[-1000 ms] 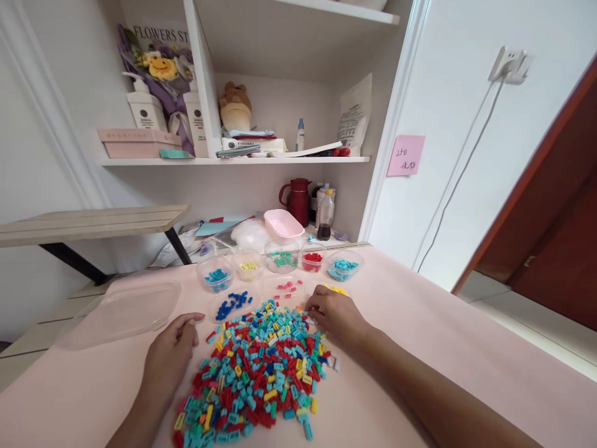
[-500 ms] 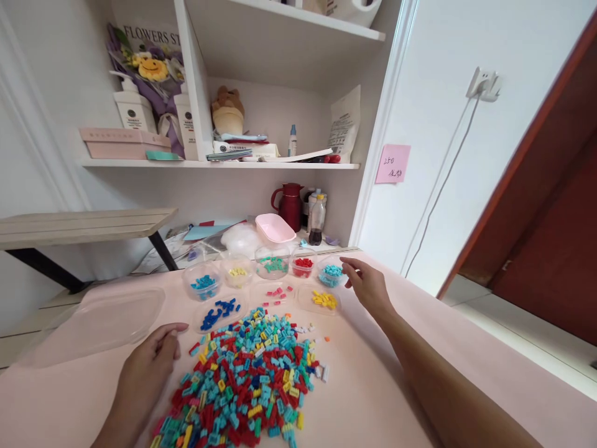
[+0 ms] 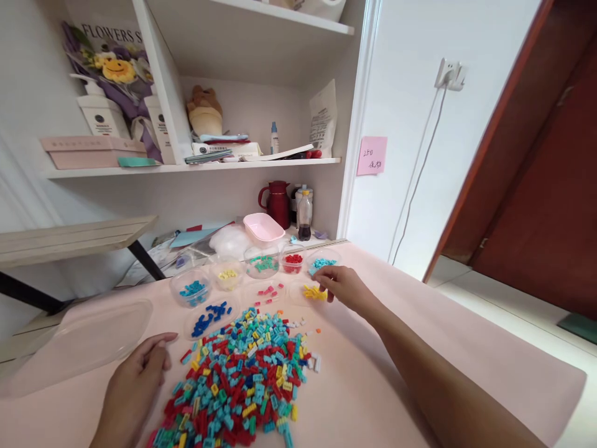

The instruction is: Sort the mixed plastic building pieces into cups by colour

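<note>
A heap of small mixed toy bricks (image 3: 242,373) in red, turquoise, yellow, green and blue covers the middle of the table. My left hand (image 3: 140,379) rests at the heap's left side, index finger stretched out and the others loosely curled, with nothing visible in it. Over the shallow tray of yellow bricks (image 3: 313,292) hovers my right hand (image 3: 345,287), fingers slightly apart and no brick showing between them. Just behind it, light blue bricks (image 3: 323,264) lie in a clear tub. Red bricks (image 3: 293,263) and pink bricks (image 3: 269,292) are in containers farther left.
Further clear containers hold green bricks (image 3: 263,264), pale yellow bricks (image 3: 227,278), blue bricks (image 3: 193,291) and dark blue bricks (image 3: 211,317). A clear lid (image 3: 105,326) lies at left. Behind stand a pink basin (image 3: 263,228), a red jug (image 3: 278,205) and a bottle (image 3: 305,216).
My right hand has moved from the light blue tub toward me and left, over the yellow bricks. The view has turned slightly right; my left hand keeps its place by the heap.
</note>
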`<action>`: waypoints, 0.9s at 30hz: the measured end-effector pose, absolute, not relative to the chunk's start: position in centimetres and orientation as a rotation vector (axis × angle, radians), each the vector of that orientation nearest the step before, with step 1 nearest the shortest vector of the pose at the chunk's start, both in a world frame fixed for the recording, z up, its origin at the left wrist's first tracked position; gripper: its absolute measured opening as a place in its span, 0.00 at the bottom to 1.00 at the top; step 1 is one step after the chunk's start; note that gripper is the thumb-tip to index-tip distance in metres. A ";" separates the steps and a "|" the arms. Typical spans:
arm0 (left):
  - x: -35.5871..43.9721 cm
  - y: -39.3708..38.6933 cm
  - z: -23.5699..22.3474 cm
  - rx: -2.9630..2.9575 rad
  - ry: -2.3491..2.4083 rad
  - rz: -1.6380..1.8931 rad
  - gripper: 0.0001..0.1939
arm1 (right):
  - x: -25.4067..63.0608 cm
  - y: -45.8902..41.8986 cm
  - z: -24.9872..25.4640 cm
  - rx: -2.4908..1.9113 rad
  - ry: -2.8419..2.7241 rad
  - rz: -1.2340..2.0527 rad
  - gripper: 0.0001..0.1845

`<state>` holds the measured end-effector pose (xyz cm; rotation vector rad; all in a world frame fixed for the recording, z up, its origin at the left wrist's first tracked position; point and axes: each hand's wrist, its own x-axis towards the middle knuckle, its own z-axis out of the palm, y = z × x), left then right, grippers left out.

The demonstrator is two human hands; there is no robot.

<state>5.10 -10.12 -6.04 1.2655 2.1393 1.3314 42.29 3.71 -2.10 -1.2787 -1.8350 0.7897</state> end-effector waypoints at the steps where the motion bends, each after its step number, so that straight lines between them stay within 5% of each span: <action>1: 5.2 -10.1 -6.0 1.261 2.136 1.336 0.20 | 42.1 3.5 -2.1 -1.270 -1.910 0.805 0.11; 27: 5.1 -10.1 -6.4 1.248 2.056 1.370 0.20 | 39.4 1.2 -2.8 -1.414 -2.531 0.307 0.14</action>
